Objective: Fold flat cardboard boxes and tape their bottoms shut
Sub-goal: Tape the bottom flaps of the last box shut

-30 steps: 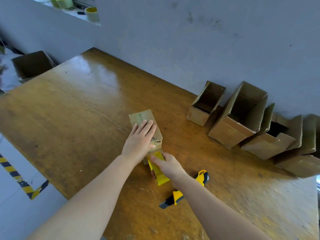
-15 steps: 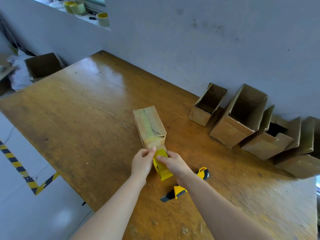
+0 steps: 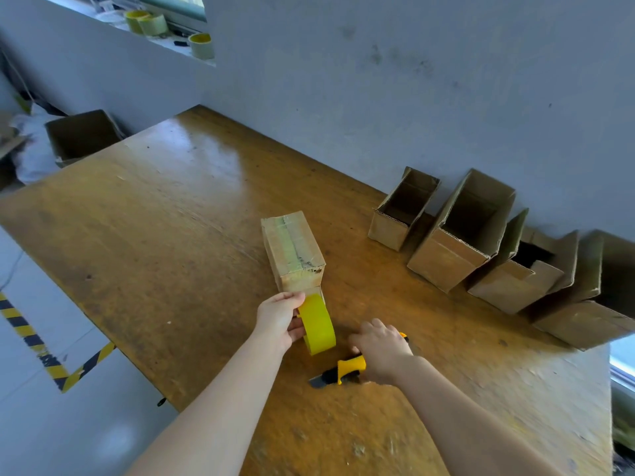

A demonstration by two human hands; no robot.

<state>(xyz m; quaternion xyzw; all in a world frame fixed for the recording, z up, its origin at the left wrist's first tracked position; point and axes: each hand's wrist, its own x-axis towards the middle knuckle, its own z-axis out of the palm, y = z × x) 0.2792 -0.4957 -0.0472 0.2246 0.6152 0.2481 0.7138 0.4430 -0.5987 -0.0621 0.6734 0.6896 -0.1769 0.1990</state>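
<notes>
Cardboard box [image 3: 293,250], bottom up on the table [image 3: 171,235], with tape along its upper seam. The left hand [image 3: 280,319] gripped the yellow tape roll [image 3: 318,326], fingers curled round it, against the box's near end face. Right of the roll, farther from the box, the right hand [image 3: 381,348] lay over the utility knife [image 3: 348,367]; whether it gripped the knife could not be told. Open boxes [image 3: 460,235] stood well right of the box.

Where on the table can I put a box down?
Left of the taped box, the table is bare out to its far corner. It's crowded by the wall's open boxes and near the tape roll and knife.
</notes>
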